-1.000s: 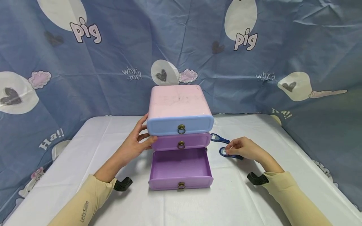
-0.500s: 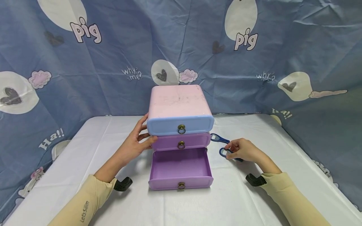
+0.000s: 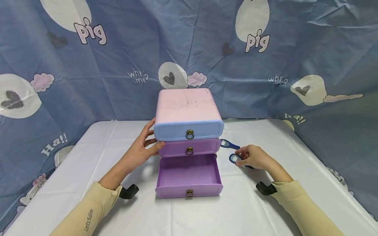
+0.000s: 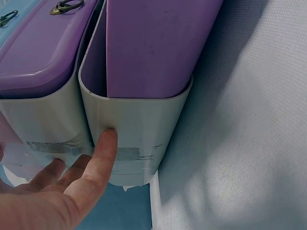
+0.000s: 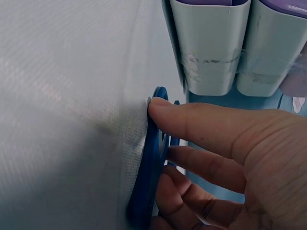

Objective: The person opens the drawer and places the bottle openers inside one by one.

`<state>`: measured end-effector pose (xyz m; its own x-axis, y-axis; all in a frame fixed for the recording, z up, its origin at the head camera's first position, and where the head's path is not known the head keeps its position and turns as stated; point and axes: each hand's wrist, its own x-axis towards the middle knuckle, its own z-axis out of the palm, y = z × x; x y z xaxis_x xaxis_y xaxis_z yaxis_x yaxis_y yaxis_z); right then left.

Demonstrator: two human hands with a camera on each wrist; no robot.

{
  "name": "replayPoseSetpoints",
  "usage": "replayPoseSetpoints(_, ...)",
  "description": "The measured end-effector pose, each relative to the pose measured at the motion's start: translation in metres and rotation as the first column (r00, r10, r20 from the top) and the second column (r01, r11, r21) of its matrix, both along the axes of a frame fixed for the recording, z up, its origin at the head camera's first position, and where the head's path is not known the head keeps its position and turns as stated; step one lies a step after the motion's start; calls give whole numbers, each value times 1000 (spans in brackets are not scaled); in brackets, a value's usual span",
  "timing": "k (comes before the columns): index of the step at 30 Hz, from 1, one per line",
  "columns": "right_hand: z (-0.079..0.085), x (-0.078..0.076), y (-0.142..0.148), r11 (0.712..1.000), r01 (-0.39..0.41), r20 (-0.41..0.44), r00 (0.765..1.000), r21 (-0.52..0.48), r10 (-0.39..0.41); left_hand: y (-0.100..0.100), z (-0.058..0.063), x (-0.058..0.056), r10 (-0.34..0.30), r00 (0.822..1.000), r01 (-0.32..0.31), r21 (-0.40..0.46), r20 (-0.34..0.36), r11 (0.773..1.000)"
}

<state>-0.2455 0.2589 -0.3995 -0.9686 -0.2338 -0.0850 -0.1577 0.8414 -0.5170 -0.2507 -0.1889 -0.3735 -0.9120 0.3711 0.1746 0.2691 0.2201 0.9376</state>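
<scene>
A small drawer cabinet (image 3: 187, 106) stands in the middle, with a pink top, a blue top drawer (image 3: 203, 130) and two purple drawers below. Its bottom drawer (image 3: 189, 173) is pulled out and bare inside. My left hand (image 3: 137, 152) rests against the cabinet's left side, fingers extended; one fingertip presses the pale casing in the left wrist view. On the right, my right hand (image 3: 255, 157) pinches the oval head of a blue bottle opener (image 3: 233, 158) between thumb and fingers; its handle lies partly hidden beneath the hand. A second blue bottle opener (image 3: 228, 144) lies just behind.
White cloth (image 3: 133, 213) covers the table. A blue printed curtain (image 3: 118, 59) hangs behind it. Brass ring pulls (image 3: 190, 134) hang on the drawer fronts. Black wrist devices (image 3: 265, 188) sit at both sleeves.
My right hand has shifted slightly down, its thumb and fingers now spread across the near bottle opener's head. My left hand, the cabinet and the drawers have stayed put.
</scene>
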Motion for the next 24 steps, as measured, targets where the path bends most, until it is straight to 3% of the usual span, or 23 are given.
replayPoseSetpoints(11,-1,0,0,998,-53,-43,998,-27,52,-1,-1,-1,-4,1000,4,8,4,1000)
replayPoseSetpoints(24,1,3,4,998,-62,-73,996,-25,61,0,0,0,-6,1000,6,8,4,1000)
